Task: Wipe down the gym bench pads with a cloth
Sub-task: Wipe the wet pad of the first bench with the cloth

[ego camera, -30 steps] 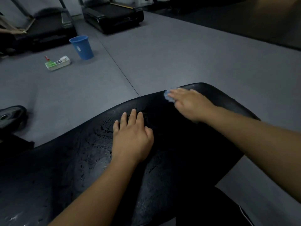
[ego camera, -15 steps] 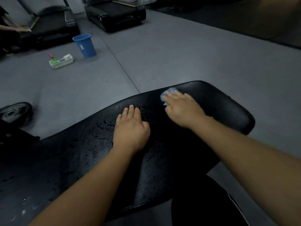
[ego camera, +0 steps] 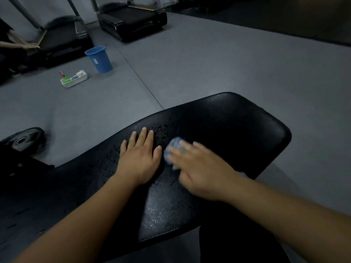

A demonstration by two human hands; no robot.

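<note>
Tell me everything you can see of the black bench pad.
The bench pad is a long black cushion with rounded corners, covered in what looks like vinyl or leatherette. It runs diagonally from lower left to its far end at upper right, above the grey floor. Droplets speckle its surface, and a wet sheen glistens nearer the camera. The left hand rests flat on its middle, fingers straight; beside it the motion-blurred right hand presses a crumpled light blue cloth against it.
</note>
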